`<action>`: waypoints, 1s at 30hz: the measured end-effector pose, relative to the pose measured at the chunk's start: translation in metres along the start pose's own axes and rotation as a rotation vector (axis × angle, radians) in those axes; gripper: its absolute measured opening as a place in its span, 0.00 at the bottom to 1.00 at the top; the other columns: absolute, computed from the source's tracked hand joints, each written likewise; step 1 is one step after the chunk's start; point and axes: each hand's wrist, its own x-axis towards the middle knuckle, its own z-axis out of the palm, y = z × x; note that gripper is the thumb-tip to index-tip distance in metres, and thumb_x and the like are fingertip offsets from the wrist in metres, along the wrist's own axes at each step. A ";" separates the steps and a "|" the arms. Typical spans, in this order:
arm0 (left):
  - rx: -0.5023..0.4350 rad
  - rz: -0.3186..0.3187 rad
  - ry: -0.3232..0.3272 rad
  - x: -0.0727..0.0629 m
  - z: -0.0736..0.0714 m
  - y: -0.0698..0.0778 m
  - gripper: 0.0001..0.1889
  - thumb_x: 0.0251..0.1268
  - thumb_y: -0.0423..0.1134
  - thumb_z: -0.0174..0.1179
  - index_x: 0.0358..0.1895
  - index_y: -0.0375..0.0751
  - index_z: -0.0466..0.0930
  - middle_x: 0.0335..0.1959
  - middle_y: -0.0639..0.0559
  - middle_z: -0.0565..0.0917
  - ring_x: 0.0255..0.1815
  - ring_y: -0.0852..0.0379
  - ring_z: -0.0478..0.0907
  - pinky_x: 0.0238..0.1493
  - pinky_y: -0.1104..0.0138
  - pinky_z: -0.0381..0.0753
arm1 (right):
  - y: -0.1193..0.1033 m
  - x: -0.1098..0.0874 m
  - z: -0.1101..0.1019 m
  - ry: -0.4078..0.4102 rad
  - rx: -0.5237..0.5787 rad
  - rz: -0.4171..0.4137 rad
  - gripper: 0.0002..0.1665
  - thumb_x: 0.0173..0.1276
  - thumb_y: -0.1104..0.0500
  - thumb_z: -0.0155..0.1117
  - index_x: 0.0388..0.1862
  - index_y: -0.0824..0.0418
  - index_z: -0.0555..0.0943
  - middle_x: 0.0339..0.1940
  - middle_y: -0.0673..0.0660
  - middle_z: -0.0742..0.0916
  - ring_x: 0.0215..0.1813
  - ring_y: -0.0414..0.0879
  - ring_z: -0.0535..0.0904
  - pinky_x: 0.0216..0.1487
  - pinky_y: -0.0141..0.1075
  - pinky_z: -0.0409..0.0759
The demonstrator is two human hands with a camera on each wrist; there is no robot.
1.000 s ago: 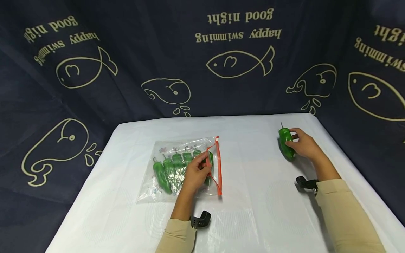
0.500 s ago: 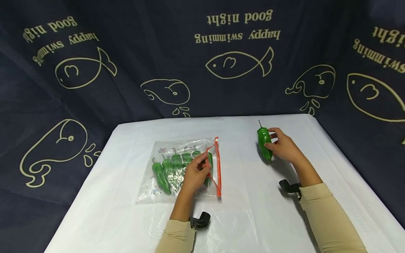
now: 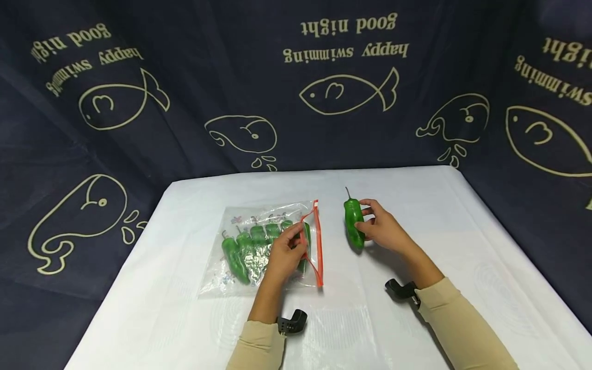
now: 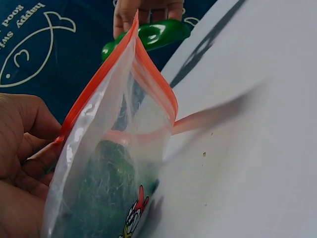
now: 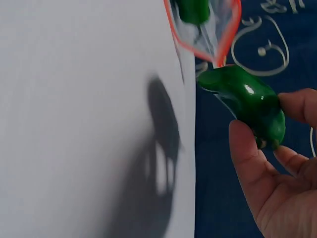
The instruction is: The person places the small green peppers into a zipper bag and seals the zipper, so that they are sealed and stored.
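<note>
A clear zip bag with a red-orange zip edge lies on the white table, several green peppers inside it. My left hand pinches the upper layer at the bag's mouth and lifts it, so the mouth gapes toward the right, as the left wrist view shows. My right hand grips another green pepper between thumb and fingers, its thin stem pointing away. This pepper is held above the table, a short way right of the bag's mouth; its shadow falls on the cloth in the right wrist view.
The white-covered table ends at a far edge in front of a dark blue curtain printed with fish and whales. Each wrist carries a black camera mount, the left one close over the cloth.
My right hand has carried the held pepper leftward across the table, from the right side to near the bag's mouth. The left hand and bag have stayed in place.
</note>
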 end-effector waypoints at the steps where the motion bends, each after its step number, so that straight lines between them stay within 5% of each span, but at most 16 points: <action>1: -0.006 0.003 0.005 0.002 0.000 -0.005 0.26 0.61 0.18 0.55 0.65 0.23 0.71 0.66 0.31 0.72 0.48 0.36 0.77 0.32 0.69 0.84 | -0.004 -0.001 0.004 -0.005 0.025 0.002 0.39 0.69 0.62 0.62 0.75 0.63 0.58 0.62 0.70 0.73 0.44 0.55 0.80 0.39 0.50 0.87; 7: -0.019 -0.004 0.031 0.013 0.000 -0.034 0.28 0.60 0.18 0.55 0.66 0.28 0.72 0.67 0.38 0.72 0.47 0.45 0.78 0.31 0.70 0.84 | -0.006 0.005 0.029 -0.018 0.187 0.030 0.40 0.70 0.65 0.60 0.76 0.63 0.55 0.63 0.71 0.71 0.47 0.56 0.81 0.40 0.53 0.86; 14: -0.019 -0.029 -0.002 0.005 -0.001 -0.010 0.27 0.60 0.17 0.54 0.66 0.23 0.69 0.66 0.31 0.71 0.49 0.36 0.76 0.34 0.66 0.86 | -0.008 0.008 0.054 -0.013 0.248 0.042 0.39 0.68 0.65 0.60 0.74 0.63 0.55 0.61 0.70 0.72 0.44 0.53 0.83 0.37 0.50 0.87; 23: -0.009 -0.015 0.030 0.014 0.000 -0.036 0.27 0.62 0.21 0.59 0.66 0.28 0.72 0.66 0.38 0.73 0.48 0.45 0.78 0.33 0.71 0.84 | -0.011 0.005 0.074 -0.080 0.266 0.093 0.38 0.68 0.66 0.62 0.72 0.63 0.57 0.58 0.69 0.72 0.38 0.52 0.83 0.34 0.50 0.86; 30: -0.014 -0.025 0.041 0.014 -0.001 -0.037 0.27 0.61 0.22 0.60 0.66 0.32 0.74 0.65 0.41 0.74 0.43 0.56 0.77 0.33 0.70 0.85 | -0.008 0.002 0.078 -0.151 0.242 0.127 0.38 0.68 0.65 0.63 0.72 0.64 0.56 0.54 0.69 0.73 0.40 0.54 0.82 0.33 0.51 0.86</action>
